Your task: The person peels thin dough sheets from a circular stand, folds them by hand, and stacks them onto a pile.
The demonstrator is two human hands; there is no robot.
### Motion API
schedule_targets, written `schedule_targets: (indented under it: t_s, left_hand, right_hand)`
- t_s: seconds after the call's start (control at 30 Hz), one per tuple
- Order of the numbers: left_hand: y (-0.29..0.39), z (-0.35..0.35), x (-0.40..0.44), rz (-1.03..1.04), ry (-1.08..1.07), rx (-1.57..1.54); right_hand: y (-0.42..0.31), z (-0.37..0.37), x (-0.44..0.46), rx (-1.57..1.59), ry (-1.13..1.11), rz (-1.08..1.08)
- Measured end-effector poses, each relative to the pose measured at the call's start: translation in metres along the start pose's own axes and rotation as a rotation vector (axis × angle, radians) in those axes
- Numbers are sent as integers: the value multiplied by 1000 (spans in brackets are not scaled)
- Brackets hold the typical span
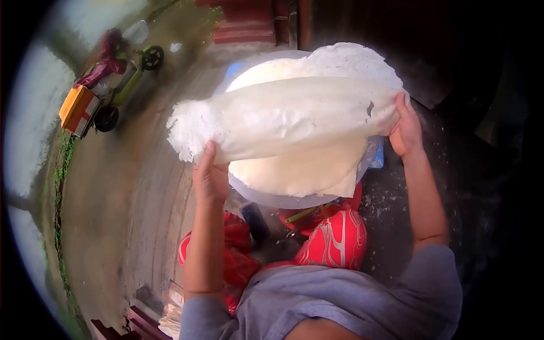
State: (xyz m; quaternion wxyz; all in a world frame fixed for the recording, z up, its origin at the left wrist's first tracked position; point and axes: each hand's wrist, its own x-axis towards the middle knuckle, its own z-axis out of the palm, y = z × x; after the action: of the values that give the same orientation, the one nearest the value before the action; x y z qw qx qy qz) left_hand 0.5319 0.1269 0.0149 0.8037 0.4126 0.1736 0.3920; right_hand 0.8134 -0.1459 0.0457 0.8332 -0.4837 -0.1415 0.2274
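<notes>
Between my two hands stretches a thin, pale flatbread-like sheet [283, 119], folded or curved over lengthwise, with a ragged left end and a small dark hole near its right end. My left hand [211, 177] grips its lower left edge, thumb on top. My right hand [406, 127] is closed on the right end, thumb uppermost. Below the raised sheet lies a stack of similar cream-coloured sheets [300, 173] on a round grey board [266, 196]. Part of the stack is hidden behind the held sheet.
A blue object [376, 154] shows under the board's right side. A dark phone-like object [255, 221] lies near my red-trousered knees [334, 241]. Pale folded pieces [171, 317] sit at lower left. A green scooter [126, 82] with an orange box [78, 109] stands at upper left.
</notes>
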Motion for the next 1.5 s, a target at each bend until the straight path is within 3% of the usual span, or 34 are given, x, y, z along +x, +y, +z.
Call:
schedule_targets:
  t_s: [0.13, 0.23, 0.3, 0.43, 0.47, 0.53, 0.6, 0.67, 0.7, 0.77, 0.8, 0.87, 0.9, 0.93, 1.0, 1.07, 1.2, 1.23, 1.27, 1.3, 1.33, 1.37, 1.43, 1.47, 1.5]
  left_hand:
    - [-62, -46, -98, -411, 317, -22]
    - [-75, -61, -157, -624, 294, -18]
    - [-71, -57, -180, -665, 274, -25]
    - [-50, -58, -188, -857, 251, -169]
    - [-47, -59, -178, -861, 250, -167]
    - [-46, -59, -144, -775, 338, -442]
    - [-57, -72, -95, -685, 249, -745]
    - [-61, -54, -52, -484, 366, -790]
    - [-64, -49, -40, -479, 365, -792]
    - [-71, -39, -23, -467, 435, -608]
    - [-80, -38, -24, -461, 435, -610]
    - [-105, -41, -35, -260, 104, 393]
    - [-114, -46, -40, -114, -73, 745]
    - [-116, -49, -46, 199, -251, 1360]
    - [-116, -47, -58, 359, -343, 2030]
    - [-127, -71, -60, -75, -236, 1909]
    - [-121, -93, -53, -279, 15, 1778]
    - [-112, -84, -52, -311, -1, 1842]
    - [-114, -80, -51, -311, -8, 1842]
    - [-118, -75, -52, -155, 32, 1965]
    - [-123, -67, -53, 9, 71, 2078]
    - [-123, -47, -57, 234, -10, 1955]
    - [-129, -9, -62, 318, -306, 1826]
    - [-138, 5, -64, 337, -449, 1729]
    - [-151, 16, -65, 326, -564, 1627]
  right_hand:
    - [75, -56, -60, -81, 234, 181]
    - [91, -91, -101, -216, 305, 194]
    - [91, -110, -117, -496, 296, 235]
    - [67, -83, -113, -362, 221, 171]
    - [63, -70, -103, -361, 225, 172]
    - [58, -49, -75, -3, 132, 415]
    - [73, -48, -32, 224, 65, 592]
    - [113, -70, 18, 462, -115, 464]
    - [117, -60, 18, 461, -120, 464]
    - [129, -25, 21, 36, 65, 427]
    - [134, -20, 19, 35, 59, 428]
    - [143, -16, 1, -1404, -328, -287]
    - [141, -16, -7, -1652, -459, -620]
    - [146, -22, -12, -1653, -462, -612]
    - [159, -42, -21, -1900, -327, -502]
    - [159, -59, -23, -1808, -293, -479]
    - [152, -84, -29, -1936, -105, -414]
    - [154, -93, -27, -1809, 94, -415]
    - [156, -101, -26, -1673, 285, -414]
    - [157, -110, -26, -1607, 522, -505]
    - [148, -105, -29, -1612, 531, -501]
    - [137, -102, -32, -1502, 577, -300]
    - [138, -123, -24, -1077, 527, 6]
    - [126, -110, -25, -768, 516, 317]
    - [124, -110, -23, -713, 529, 351]
